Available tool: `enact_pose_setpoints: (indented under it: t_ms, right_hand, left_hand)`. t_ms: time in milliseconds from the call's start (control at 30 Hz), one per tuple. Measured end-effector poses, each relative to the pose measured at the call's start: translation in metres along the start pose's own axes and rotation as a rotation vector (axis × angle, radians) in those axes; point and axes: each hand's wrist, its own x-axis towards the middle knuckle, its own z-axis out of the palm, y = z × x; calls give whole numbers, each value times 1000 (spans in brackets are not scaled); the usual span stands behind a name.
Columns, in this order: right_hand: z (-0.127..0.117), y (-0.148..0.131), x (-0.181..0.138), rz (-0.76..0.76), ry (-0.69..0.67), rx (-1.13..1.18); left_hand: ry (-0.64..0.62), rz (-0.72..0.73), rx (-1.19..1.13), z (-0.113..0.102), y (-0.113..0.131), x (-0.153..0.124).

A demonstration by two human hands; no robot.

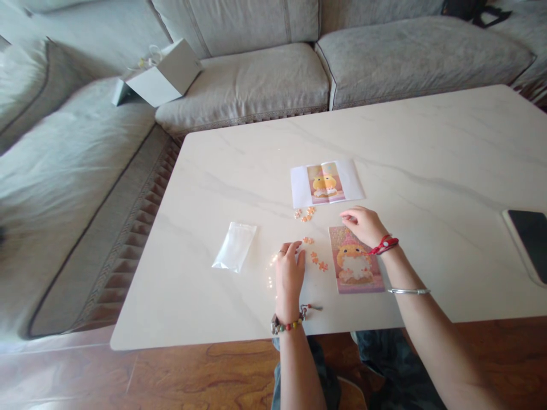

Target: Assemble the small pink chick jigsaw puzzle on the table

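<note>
Right grip (363, 224) is drawn nearly together at the far edge of the puzzle (357, 273); whether it holds anything, I cannot tell. Left grip (290, 274) curls loosely beside orange pieces (314, 257) on the surface (179, 285), its hold unclear.

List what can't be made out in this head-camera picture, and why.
All in the head view:
Left hand: whether it holds anything; the hand itself hides what lies under it.
Right hand: whether it pinches anything; too small to tell.
Picture board: upper right corner, hidden by the right hand.
Phone: cut off by the right edge.
White box: contents too blurred to name.
</note>
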Motion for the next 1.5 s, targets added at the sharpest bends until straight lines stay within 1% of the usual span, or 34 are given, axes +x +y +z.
enact_pose_setpoints:
  t_ms: [100, 167, 333, 433, 500, 600, 733, 833, 900, 967, 1033, 1100, 1133, 1167, 1233, 1267, 1333, 1400, 1500]
  right_hand:
    - [9, -13, -2, -35, -68, -1]
    - [16, -23, 4, -49, -121, -26]
    - [38, -53, 38, -122, -210, -122]
    - [52, -71, 57, -119, -270, -214]
    - [60, -78, 63, -97, -295, -269]
    - [69, -80, 65, -84, -315, -286]
    - [76, -76, 68, -128, -352, -256]
    - [76, -77, 72, -156, -371, -230]
    - [70, -78, 72, -174, -378, -202]
    - [58, -77, 64, -193, -378, -166]
    - [38, -73, 47, -215, -364, -104]
    - [15, -67, 22, -268, -296, 84]
    - [4, -64, 9, -270, -273, 148]
    - [-6, -61, -5, -256, -255, 191]
    - [-22, -56, -31, -224, -232, 222]
    - [-26, -53, -41, -215, -225, 222]
    - [-30, -48, -57, -163, -200, 256]
    - [-28, -41, -67, -73, -159, 338]
    - [-21, -31, -77, 82, -75, 433]
  left_hand:
    - [-8, 4, 5, 1, 0, 0]
    - [-17, 9, 9, 1, 0, 0]
    - [-28, 14, 3, 3, -1, 0]
    - [-21, 11, -11, 3, -1, 1]
    - [-21, 6, -15, 2, -1, 1]
    - [-25, -3, -8, 0, 0, 1]
    - [-20, -10, -2, 0, 0, 1]
    - [-22, -10, -18, 1, -1, 1]
    - [-21, -17, -31, 0, -2, 1]
    - [-16, -33, -55, -2, -2, 1]
    - [-12, -63, -136, -4, 1, 1]
    - [-49, -112, -308, -5, 8, 0]
    - [-93, -140, -418, -5, 13, -1]
    - [-166, -165, -527, -4, 19, -2]
    - [-340, -193, -693, 0, 31, -4]
    - [-427, -195, -748, 3, 37, -5]
    - [-546, -202, -813, 8, 48, -6]
    - [-581, -222, -843, 14, 55, -8]
    - [-576, -248, -854, 21, 60, -10]
